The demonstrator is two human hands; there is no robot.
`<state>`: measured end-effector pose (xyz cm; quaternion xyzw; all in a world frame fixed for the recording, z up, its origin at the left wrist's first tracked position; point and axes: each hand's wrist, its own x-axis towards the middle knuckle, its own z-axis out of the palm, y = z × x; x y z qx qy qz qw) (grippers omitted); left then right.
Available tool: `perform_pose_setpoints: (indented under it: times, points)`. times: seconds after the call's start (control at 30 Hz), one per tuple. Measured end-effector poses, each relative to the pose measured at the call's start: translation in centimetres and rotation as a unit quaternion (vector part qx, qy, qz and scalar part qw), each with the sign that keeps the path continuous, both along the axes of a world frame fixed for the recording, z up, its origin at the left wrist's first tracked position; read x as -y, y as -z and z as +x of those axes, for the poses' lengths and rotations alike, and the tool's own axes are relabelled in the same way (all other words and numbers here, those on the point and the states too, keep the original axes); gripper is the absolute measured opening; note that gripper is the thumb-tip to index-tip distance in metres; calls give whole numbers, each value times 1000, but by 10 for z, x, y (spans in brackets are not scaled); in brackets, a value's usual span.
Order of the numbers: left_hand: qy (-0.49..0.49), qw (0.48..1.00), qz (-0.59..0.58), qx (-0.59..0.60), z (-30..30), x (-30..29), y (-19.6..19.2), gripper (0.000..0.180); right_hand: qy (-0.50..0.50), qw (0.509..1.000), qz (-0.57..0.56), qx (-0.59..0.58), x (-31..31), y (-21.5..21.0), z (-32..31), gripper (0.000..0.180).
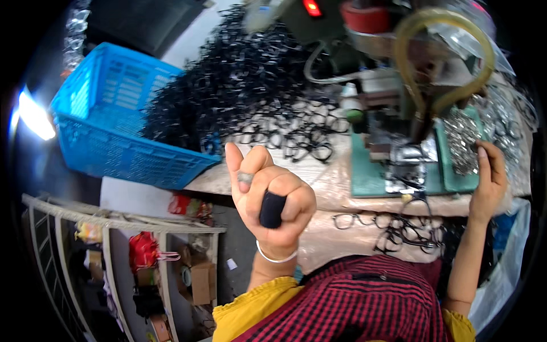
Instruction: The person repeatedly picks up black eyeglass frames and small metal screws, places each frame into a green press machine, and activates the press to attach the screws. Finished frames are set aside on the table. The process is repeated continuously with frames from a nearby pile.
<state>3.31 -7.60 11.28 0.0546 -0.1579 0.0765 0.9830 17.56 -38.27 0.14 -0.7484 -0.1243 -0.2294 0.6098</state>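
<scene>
My left hand (273, 196) is raised in front of the bench, its fingers curled inward. A black sleeve (273, 210) covers one bent finger, and a greyish wrap (245, 178) circles another digit. Whatever the curled fingers may hold is hidden. On the right, my right hand (491, 176) is at the edge of a green tray (468, 183) filled with small shiny metal parts (460, 137). Its thumb and forefinger come together over the parts; anything between them is too small to make out. Left of the tray is a bench machine (407, 154) with a metal fixture on a green base.
Dark eyeglass frames (228, 74) form a large heap beside a blue plastic crate (125, 145); more lie loose on the bench (307, 128). Several black frames (407, 231) rest near my lap. A thick yellowish hose (487, 51) loops before the machine. A shelf rack (125, 228) stands lower left.
</scene>
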Motion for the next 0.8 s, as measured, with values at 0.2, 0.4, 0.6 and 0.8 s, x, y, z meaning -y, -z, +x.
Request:
perform_pose_setpoints:
  times: [0.2, 0.4, 0.6, 0.8]
  points:
    - [-3, 993, -112, 27, 5, 13, -35, 49, -3, 1000, 7, 7, -23, 1, 6, 15]
    - [16, 988, -140, 64, 6, 5, -30, 41, 21, 996, -82, -38, -1, 25, 15, 17]
    - [17, 985, -156, 69, 9, 4, -28, 38, 79, 990, -70, -89, 15, 35, -2, 17]
    - [51, 982, -175, 45, 19, 19, -28, 38, -112, 992, -44, -34, -17, -26, -18, 12]
